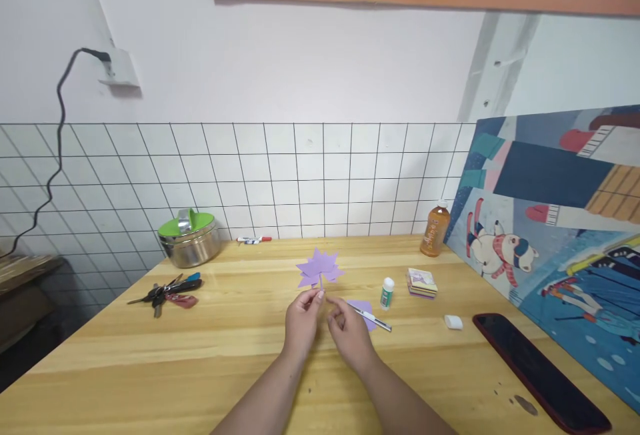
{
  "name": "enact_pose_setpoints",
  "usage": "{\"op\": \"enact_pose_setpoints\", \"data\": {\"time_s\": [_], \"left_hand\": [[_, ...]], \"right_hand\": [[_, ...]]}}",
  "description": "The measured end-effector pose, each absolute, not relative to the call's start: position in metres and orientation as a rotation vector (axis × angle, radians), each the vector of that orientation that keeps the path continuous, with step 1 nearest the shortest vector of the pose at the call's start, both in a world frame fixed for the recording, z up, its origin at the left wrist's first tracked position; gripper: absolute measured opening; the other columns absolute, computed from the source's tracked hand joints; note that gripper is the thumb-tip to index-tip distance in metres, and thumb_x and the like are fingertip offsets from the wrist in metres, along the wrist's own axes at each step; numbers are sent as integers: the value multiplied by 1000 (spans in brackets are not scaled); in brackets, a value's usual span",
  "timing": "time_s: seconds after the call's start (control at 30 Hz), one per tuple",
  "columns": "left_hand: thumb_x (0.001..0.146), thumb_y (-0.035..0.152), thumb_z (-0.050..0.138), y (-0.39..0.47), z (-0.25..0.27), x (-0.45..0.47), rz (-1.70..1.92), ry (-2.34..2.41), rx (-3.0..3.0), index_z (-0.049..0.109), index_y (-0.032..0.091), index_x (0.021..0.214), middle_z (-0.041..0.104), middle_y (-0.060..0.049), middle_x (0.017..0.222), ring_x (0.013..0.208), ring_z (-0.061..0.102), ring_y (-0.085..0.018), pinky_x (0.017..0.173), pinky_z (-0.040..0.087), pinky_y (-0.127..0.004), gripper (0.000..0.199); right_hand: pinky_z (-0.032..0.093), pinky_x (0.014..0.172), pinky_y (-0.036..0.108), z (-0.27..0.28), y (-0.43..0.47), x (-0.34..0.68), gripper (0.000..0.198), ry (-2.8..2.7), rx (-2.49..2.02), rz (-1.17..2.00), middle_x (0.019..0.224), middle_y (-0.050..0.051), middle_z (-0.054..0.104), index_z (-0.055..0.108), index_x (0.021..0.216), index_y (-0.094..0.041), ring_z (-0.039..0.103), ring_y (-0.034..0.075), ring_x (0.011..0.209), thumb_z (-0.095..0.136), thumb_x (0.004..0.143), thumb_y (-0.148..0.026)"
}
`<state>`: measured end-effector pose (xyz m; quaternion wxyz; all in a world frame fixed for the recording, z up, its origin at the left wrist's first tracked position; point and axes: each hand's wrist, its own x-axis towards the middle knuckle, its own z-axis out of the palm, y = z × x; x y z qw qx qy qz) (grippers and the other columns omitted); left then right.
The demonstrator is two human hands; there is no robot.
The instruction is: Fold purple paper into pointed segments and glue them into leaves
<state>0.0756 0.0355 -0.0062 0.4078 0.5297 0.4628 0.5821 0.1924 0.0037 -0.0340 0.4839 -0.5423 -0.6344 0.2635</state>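
Note:
Between the thumb and fingers of my left hand is the thin stem of a purple paper maple leaf. The leaf stands up above the table, its pointed lobes spread out. My right hand is just beside it, index finger stretched toward the foot of the stem and the other fingers curled. I see nothing held in the right hand. Close to its right side, a slim silver and white pen-like tool lies across a scrap of purple paper, partly hidden by the hand. A glue stick stands upright behind the tool.
On the right are a stack of paper squares, a white eraser, a drink bottle and a dark phone-like device. Keys, a green-lidded pot and a marker lie left. A tiled wall bounds the wooden table.

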Motion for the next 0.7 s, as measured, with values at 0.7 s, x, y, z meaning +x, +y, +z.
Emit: {"op": "enact_pose_setpoints", "data": {"time_s": [0.7], "left_hand": [[70, 40, 62, 34, -19, 61, 1412, 1123, 1386, 70, 14, 85, 71, -9, 89, 87, 64, -21, 81, 46, -32, 30]], "right_hand": [[42, 56, 26, -30, -2, 193, 28, -1520, -1337, 606, 79, 2, 62, 60, 102, -20, 54, 14, 57, 44, 81, -30]]}}
